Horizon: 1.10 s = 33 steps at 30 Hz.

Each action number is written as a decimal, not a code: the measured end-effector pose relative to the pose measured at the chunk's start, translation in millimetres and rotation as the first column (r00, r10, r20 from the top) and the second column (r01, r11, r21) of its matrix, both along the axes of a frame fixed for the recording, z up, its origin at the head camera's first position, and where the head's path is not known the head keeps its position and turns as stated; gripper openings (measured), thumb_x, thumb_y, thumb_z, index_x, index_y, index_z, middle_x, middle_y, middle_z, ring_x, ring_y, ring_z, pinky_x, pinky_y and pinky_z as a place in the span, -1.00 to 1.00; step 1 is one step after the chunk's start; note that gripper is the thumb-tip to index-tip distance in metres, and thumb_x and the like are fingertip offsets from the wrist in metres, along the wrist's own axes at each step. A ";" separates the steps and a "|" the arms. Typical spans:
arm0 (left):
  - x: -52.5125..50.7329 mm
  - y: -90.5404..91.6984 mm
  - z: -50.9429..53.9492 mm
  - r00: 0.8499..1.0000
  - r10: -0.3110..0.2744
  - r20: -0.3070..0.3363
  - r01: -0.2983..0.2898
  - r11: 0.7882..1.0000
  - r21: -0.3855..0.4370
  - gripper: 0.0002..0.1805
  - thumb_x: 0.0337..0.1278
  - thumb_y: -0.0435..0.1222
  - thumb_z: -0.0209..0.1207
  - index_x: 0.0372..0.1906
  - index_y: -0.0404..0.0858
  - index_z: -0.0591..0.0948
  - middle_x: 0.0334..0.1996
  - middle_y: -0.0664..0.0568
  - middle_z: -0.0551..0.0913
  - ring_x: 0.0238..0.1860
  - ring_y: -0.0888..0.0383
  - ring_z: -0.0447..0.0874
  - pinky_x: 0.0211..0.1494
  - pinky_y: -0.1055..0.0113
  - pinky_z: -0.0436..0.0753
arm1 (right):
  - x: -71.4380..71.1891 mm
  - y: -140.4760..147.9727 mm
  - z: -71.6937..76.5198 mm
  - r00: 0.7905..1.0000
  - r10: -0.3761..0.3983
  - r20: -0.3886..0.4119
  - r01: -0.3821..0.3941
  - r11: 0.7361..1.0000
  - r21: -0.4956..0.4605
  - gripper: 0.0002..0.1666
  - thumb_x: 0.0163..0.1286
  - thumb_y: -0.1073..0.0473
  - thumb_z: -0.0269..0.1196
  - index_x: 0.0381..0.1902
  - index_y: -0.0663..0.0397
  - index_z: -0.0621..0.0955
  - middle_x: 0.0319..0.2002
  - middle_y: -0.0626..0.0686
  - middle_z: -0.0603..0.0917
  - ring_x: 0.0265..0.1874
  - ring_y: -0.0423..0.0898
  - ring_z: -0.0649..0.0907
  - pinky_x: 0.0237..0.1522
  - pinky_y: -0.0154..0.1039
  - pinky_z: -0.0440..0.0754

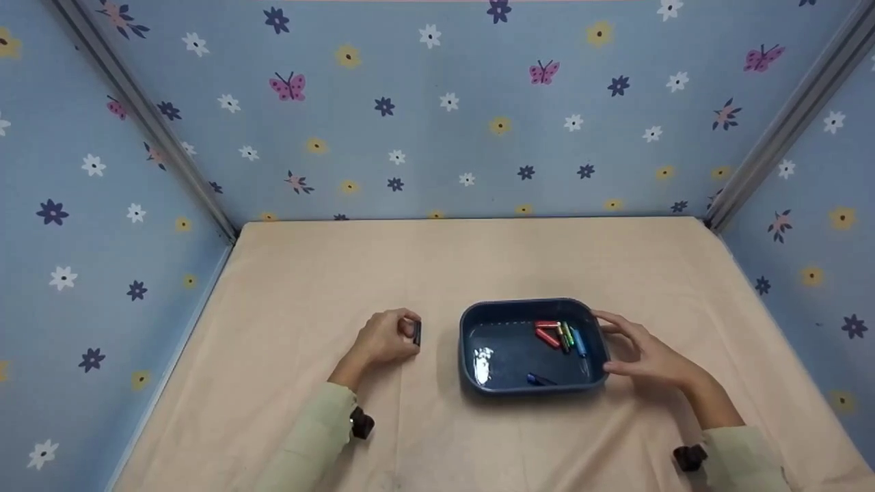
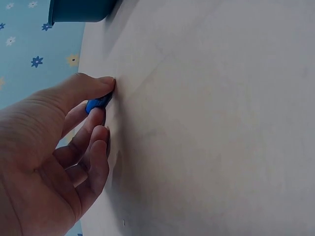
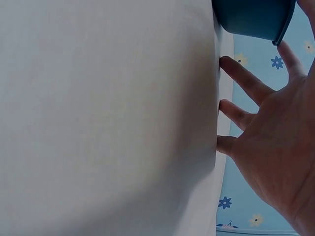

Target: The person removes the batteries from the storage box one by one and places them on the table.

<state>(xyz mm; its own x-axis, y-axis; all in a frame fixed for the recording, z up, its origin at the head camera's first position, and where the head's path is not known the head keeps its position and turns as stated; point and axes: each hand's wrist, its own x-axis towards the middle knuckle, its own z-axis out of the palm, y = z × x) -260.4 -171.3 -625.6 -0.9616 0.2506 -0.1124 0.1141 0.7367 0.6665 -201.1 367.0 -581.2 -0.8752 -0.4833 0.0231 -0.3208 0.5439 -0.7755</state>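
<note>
My left hand (image 1: 388,336) pinches a small dark object (image 1: 417,333) between thumb and fingers, just above the cloth left of the dish. The left wrist view shows the pinched object (image 2: 99,102) as blue, with the left hand (image 2: 59,142) curled around it. A dark blue rectangular dish (image 1: 506,391) holds several small shiny pieces: red (image 1: 547,337), green (image 1: 567,333), light blue (image 1: 580,343) and dark blue (image 1: 540,379). At the dish's right side, my right hand (image 1: 646,355) touches the rim with spread fingers; in the right wrist view the hand (image 3: 280,128) lies beside the dish (image 3: 256,19).
A beige cloth (image 1: 328,273) covers the table. Blue walls (image 1: 437,137) with flowers and butterflies stand at the back and both sides, with grey metal posts (image 1: 150,130) at the corners.
</note>
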 end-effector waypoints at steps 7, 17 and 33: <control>16.6 6.5 35.9 1.000 -0.019 0.005 0.019 0.999 0.041 -0.39 0.07 -0.29 0.61 0.29 -0.20 0.75 -0.27 0.11 0.74 -0.21 0.14 0.64 0.06 0.09 0.63 | -0.1 1.3 0.2 1.000 -0.001 0.011 0.001 1.000 -0.009 0.17 0.35 0.14 0.61 0.80 -0.26 0.30 0.72 0.19 0.42 0.55 -0.31 0.48 0.51 0.82 0.10; 5.9 9.5 58.8 0.999 -0.041 -0.024 0.041 0.999 0.003 -0.27 0.08 -0.20 0.67 0.41 -0.11 0.71 -0.10 0.03 0.77 -0.21 0.13 0.64 -0.12 0.20 0.55 | 1.1 -2.5 3.2 0.998 -0.030 0.047 0.029 0.999 0.020 0.23 0.30 0.07 0.67 0.81 -0.31 0.29 0.71 0.20 0.44 0.63 0.43 0.43 0.52 0.82 0.08; 8.8 36.0 99.8 0.950 -0.300 -0.087 0.305 0.951 0.053 -0.36 0.28 -0.32 0.56 0.45 -0.10 0.70 0.19 -0.18 0.83 0.06 -0.07 0.79 0.10 0.02 0.75 | 3.0 -3.4 5.0 0.989 -0.087 0.119 0.079 0.994 0.072 0.22 0.33 -0.06 0.63 0.81 -0.51 0.24 0.70 0.23 0.43 0.72 0.44 0.25 0.51 0.87 -0.01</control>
<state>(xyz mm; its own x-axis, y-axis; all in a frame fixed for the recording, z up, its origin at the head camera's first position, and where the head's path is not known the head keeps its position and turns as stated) -251.6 -135.3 -525.8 -0.8447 0.5351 -0.0148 0.3777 0.6153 0.6919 -198.1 363.7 -576.2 -0.9067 -0.4056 -0.1160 -0.1777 0.6165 -0.7671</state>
